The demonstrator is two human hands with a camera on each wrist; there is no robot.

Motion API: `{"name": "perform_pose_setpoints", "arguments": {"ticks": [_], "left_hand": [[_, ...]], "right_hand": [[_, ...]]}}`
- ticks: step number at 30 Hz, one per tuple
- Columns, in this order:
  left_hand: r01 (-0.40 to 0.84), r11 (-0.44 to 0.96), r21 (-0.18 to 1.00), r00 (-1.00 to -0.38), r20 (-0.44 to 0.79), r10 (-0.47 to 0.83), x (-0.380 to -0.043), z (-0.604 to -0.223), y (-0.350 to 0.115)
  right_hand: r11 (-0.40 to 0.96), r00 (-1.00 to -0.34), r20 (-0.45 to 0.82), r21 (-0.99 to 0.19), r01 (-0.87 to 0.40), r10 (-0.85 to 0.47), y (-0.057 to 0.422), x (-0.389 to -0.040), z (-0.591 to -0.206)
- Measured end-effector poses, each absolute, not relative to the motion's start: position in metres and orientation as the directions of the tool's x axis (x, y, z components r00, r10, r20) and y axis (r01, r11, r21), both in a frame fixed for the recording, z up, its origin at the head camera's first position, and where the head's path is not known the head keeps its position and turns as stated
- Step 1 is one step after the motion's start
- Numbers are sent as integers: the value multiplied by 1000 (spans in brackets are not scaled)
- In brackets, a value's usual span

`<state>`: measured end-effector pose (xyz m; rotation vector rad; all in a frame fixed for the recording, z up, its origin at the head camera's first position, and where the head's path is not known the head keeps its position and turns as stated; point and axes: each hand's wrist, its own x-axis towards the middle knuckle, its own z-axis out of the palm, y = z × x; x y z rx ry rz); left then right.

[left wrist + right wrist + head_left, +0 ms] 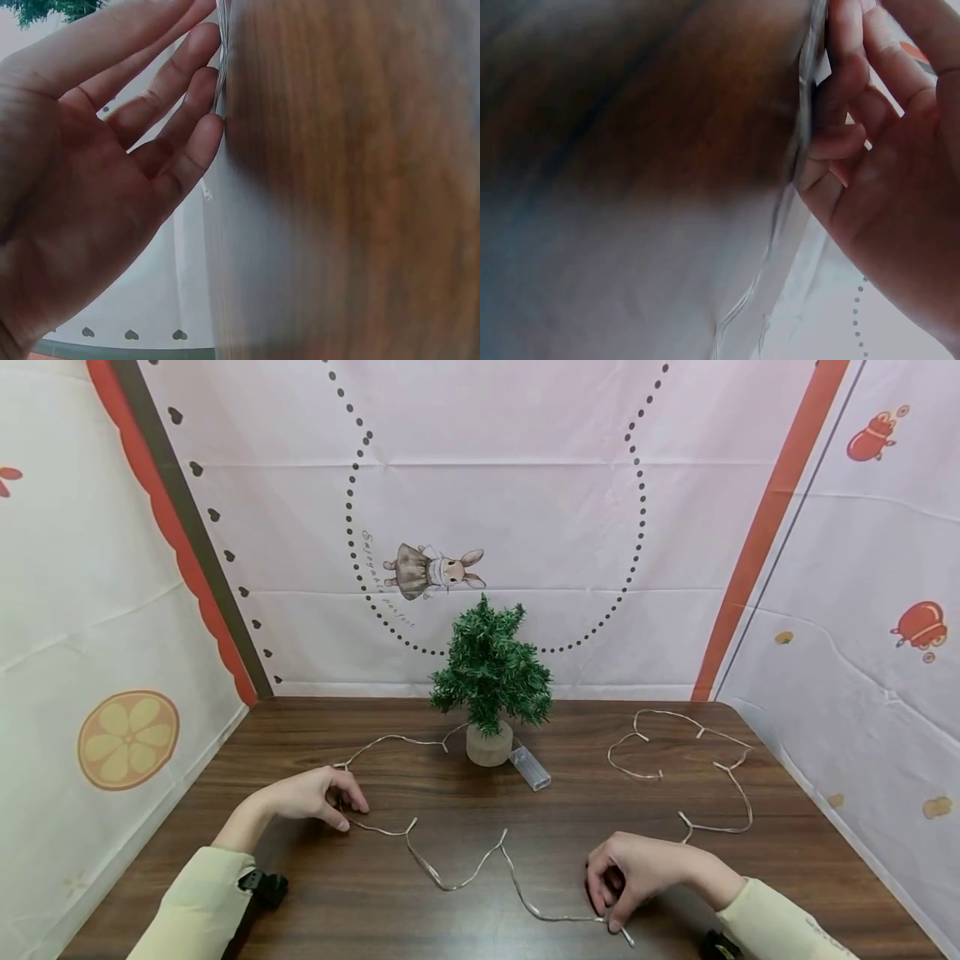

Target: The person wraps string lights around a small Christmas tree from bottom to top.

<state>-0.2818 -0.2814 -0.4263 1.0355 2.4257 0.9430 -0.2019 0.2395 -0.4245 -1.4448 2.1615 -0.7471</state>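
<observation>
A strand of fairy lights (442, 883) with a pale wire and small bulbs winds across the brown table. At the left, my left hand (318, 795) holds the wire low at the tabletop between thumb and fingers. In the left wrist view, the wire (223, 45) runs past the curved fingertips (206, 139). My right hand (641, 872) pinches the strand near the front, and a bulb end sticks out below the thumb. The right wrist view has the wire (780, 206) passing along the bent fingers (836, 142).
A small green artificial tree (487, 668) stands on a round wooden base (489, 745) at the back middle. Beside it lies a clear battery box (531, 767). More of the light wire (738, 785) loops over the right side of the table (315, 727). Printed cloth walls border the table.
</observation>
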Motion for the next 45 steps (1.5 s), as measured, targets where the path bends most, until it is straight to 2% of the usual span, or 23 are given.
{"name": "perform_pose_setpoints", "arguments": {"ticks": [10, 14, 17, 23, 28, 33, 37, 42, 45], "left_hand": [[526, 522, 672, -673, -47, 738, -282, -427, -279], [514, 551, 657, -683, -75, 727, -281, -426, -278], [508, 577, 639, -697, -88, 712, -282, -426, -276], [495, 621, 608, -727, -102, 679, -283, -427, -275], [505, 633, 587, -733, -96, 673, -282, -424, -275], [544, 604, 582, -721, -44, 692, -282, -424, -275], [550, 551, 628, -704, -7, 710, -283, -424, -277], [498, 541, 678, -722, -22, 692, -283, -421, -280], [502, 536, 679, -731, 1, 683, -283, -419, -281]], "right_hand": [[345, -392, -69, -629, -697, -918, 240, -200, -422], [319, -382, -60, -676, -664, -922, 245, -206, -422], [284, -354, -76, -759, -586, -932, 254, -213, -420], [257, -344, -154, -926, -276, -926, 281, -225, -410], [241, -382, -152, -950, -198, -912, 303, -234, -397], [203, -431, -85, -950, -236, -899, 321, -241, -387], [193, -463, -59, -950, -248, -885, 334, -243, -382], [189, -494, -17, -935, -301, -870, 348, -244, -378], [199, -533, 5, -925, -323, -846, 356, -244, -374]]}}
